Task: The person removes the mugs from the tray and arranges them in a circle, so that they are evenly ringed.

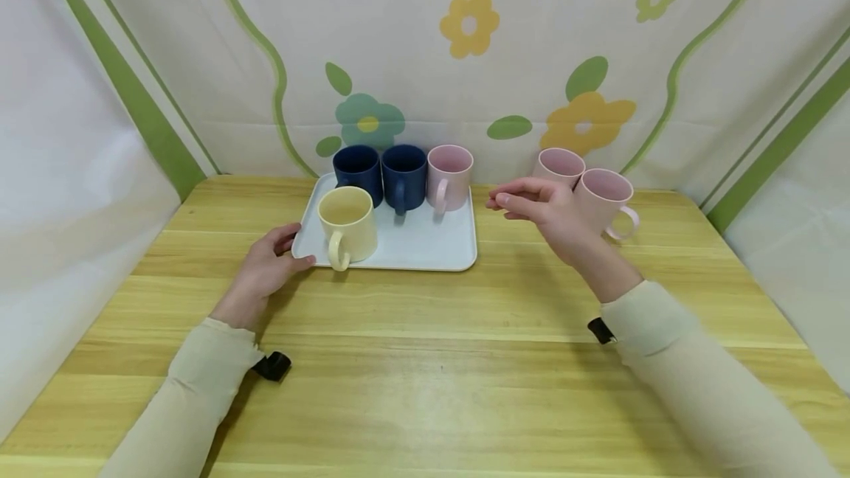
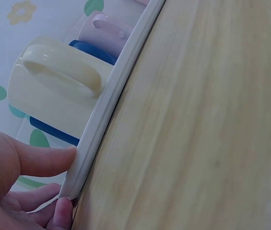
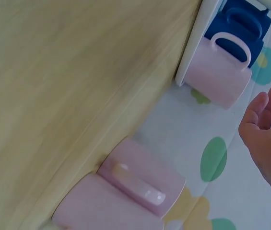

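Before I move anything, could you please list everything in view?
Table: 1, yellowish wood, foreground
Tray: 1, white, on table
Dark mugs: 2, navy, tray's back
Pink mugs: 3, pink, one on tray, two right of it
Yellow mug: 1, pale yellow, tray's front left
Cloth: count unclear, mostly white, behind table
Sleeves: 2, cream, one each side
Devices: 2, black, by sleeves
Left hand: 1, bare, gripping tray's corner
Right hand: 1, bare, right of tray

pale beige slvs (image 1: 704, 382), blk wrist pcs (image 1: 273, 366)
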`<state>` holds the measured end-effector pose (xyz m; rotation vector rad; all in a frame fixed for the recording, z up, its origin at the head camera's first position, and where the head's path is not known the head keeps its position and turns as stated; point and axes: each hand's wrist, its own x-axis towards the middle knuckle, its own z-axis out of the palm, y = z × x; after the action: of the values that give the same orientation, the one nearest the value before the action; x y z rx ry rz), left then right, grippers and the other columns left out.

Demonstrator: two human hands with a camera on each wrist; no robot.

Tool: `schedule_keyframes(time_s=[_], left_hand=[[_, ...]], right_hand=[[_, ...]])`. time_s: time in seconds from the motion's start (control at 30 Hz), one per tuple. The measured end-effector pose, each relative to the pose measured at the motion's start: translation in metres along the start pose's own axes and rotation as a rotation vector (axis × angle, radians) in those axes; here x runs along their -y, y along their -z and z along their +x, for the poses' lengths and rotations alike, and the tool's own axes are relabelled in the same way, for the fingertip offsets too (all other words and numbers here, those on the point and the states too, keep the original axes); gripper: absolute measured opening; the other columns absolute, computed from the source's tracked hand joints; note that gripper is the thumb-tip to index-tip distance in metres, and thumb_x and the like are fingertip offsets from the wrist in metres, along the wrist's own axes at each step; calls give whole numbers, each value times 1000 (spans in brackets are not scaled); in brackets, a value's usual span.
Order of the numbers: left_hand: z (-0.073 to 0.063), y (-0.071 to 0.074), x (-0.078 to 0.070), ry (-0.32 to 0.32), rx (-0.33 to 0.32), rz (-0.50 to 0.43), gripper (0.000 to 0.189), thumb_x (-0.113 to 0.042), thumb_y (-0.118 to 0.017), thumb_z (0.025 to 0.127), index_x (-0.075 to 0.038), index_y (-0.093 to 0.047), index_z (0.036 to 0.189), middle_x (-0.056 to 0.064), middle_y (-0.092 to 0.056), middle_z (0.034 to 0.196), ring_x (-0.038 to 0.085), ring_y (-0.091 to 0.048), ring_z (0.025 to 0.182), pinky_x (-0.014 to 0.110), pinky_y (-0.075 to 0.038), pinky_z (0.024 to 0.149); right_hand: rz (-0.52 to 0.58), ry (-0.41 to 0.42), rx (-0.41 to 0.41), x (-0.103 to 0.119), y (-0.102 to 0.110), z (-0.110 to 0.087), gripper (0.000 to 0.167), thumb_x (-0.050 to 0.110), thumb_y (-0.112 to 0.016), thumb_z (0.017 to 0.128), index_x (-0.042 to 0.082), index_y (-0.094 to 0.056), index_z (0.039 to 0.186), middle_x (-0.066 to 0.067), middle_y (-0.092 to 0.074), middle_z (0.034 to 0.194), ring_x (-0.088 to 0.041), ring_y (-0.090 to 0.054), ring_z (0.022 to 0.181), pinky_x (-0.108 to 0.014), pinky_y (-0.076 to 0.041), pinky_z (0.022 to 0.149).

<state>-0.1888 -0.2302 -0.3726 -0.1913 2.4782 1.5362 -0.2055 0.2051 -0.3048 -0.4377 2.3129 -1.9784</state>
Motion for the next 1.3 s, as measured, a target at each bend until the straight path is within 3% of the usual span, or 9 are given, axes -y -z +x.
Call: schedule_keyframes(time_s=[0.2,0.73,0.83,1.07,1.3], left_hand=[[0,0,-1,10,-2,-22,82,-8,-68,101,-6,-22,170,25,-32,170,41,-35,152,53,-34,125],[1,1,0,4,3,-29,83,-8,-68,102,-6,-21,170,25,-31,171,40,-33,154,53,-33,126],[1,1,0,6,1,-24,84,-8,-69,101,-7,-21,170,25,-30,172,40,-32,155,53,-33,126],[1,3,-1,3,12,-28,84,-9,-68,102,-7,-20,170,25,-29,172,41,-32,154,54,-34,125],[1,3,0,2,18,-18,85,-9,-69,102,-7,-19,170,25,-28,173,41,-32,156,55,-32,126]], right_hand=[[-35,-22,32,0,-19,7,27,12,-67,104,-8,-71,122,9,-82,101,-9,-76,103,-25,-60,92],[-6,-51,137,1,-57,17,31,12,-68,103,-6,-70,128,6,-82,106,-13,-74,108,-29,-59,93],[-3,-48,155,1,-63,19,31,12,-67,104,-6,-70,129,0,-82,112,-16,-75,111,-32,-59,95],[-7,-59,199,0,-84,25,29,12,-66,104,-4,-71,128,-15,-78,124,-25,-74,118,-52,-56,106],[14,-87,251,0,-106,28,27,13,-67,104,0,-73,127,-16,-77,126,-23,-73,115,-60,-51,111]])
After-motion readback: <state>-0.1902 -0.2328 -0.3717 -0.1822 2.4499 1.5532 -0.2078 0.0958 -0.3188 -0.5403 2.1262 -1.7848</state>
